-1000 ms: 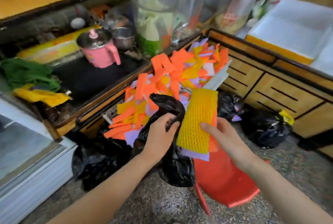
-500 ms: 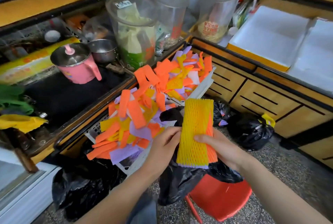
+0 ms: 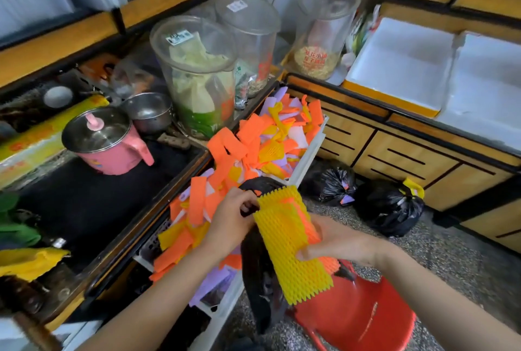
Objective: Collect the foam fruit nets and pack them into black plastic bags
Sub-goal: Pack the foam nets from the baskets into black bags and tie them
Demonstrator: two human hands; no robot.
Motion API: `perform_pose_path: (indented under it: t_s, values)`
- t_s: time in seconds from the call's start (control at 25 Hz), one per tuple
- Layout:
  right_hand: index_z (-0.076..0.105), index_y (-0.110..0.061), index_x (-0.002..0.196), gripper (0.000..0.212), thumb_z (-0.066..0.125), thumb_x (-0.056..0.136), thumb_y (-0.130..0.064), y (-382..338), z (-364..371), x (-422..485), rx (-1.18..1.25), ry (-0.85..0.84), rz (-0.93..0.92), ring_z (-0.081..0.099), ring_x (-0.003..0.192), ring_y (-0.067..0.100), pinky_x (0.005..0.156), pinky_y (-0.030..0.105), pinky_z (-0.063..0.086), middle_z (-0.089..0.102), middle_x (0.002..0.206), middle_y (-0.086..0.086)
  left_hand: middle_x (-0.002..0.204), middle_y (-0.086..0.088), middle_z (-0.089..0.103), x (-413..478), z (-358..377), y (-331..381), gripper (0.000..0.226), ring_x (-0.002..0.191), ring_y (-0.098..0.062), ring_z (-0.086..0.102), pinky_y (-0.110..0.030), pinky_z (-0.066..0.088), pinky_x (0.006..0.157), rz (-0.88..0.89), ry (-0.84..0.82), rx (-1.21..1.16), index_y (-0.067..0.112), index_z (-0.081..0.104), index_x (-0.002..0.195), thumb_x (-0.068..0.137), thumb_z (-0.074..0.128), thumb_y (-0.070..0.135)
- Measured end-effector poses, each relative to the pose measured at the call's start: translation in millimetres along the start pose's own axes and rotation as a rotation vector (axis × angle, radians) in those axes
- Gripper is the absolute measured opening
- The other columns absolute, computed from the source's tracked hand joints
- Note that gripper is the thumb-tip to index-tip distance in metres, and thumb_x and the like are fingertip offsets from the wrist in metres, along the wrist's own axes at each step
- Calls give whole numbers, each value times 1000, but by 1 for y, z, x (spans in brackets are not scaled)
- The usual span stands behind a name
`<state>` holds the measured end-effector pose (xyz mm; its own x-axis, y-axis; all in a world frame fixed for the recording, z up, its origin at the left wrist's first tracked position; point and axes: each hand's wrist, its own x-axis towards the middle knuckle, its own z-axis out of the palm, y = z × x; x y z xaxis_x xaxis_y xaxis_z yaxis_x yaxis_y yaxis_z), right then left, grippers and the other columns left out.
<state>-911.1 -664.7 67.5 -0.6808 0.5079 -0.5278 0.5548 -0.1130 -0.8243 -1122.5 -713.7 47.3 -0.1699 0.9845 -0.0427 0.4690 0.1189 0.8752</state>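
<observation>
A stack of foam fruit nets (image 3: 290, 240), yellow on top with orange beneath, is held by my right hand (image 3: 338, 240) from the right side. My left hand (image 3: 229, 218) grips the rim of a black plastic bag (image 3: 260, 274) and touches the stack's upper left corner. The bag hangs down behind the nets, above a red plastic stool (image 3: 355, 314). A white tray (image 3: 313, 150) beside the counter holds a big loose pile of orange, yellow and purple nets (image 3: 245, 153).
Two filled, tied black bags (image 3: 389, 206) lie on the speckled floor by the wooden cabinets. On the counter stand a pink pot (image 3: 107, 142), a steel bowl and clear plastic jars (image 3: 197, 74). White foam boxes (image 3: 400, 63) sit at the right.
The net stack has tilted and dropped lower over the bag. My left hand has shifted to the stack's top left corner at the bag's rim. The camera view moved upward.
</observation>
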Motion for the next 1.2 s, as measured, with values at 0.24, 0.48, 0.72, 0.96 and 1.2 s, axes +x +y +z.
perform_pose_path:
  t_s: [0.24, 0.48, 0.72, 0.96, 1.2]
  values:
    - [30, -26, 144, 95, 78, 64, -43, 4, -26, 30, -178, 42, -7, 37, 133, 2, 113, 30, 31, 38, 147, -12, 93, -5, 66, 29, -2, 19, 18, 88, -18, 62, -21, 46, 68, -316, 1, -527, 9, 54, 75, 85, 61, -3]
    - [25, -17, 145, 90, 76, 74, -36, -4, -51, 53, -460, -45, -106, 35, 128, 5, 104, 18, 31, 36, 135, -12, 107, 1, 69, 48, -4, 30, 32, 98, -13, 66, -30, 49, 79, -531, 59, -882, 16, 63, 103, 78, 71, 34]
    - [17, -16, 148, 90, 71, 79, -36, -3, -102, 71, -662, -111, -65, 61, 99, 22, 78, 36, 48, 57, 124, 8, 83, 3, 48, 68, 7, 44, 13, 76, -4, 45, -20, 35, 70, -313, 214, -146, 18, 49, 87, 98, 47, 24]
    - [38, -10, 120, 60, 72, 79, -36, -2, -133, 90, -511, 133, -53, 59, 77, 25, 57, 31, 39, 60, 97, 16, 70, -3, 44, 62, -21, 26, 14, 68, -21, 46, -36, 32, 64, -227, 377, 436, 7, 52, 83, 94, 55, 16]
    - [41, -10, 118, 56, 75, 78, -28, -39, -103, 87, -253, 499, -376, 51, 87, 16, 61, 17, 37, 50, 93, -7, 80, -17, 69, 15, -41, 31, 29, 70, -23, 68, -37, 56, 72, -497, 645, -211, 9, 63, 80, 98, 48, 26]
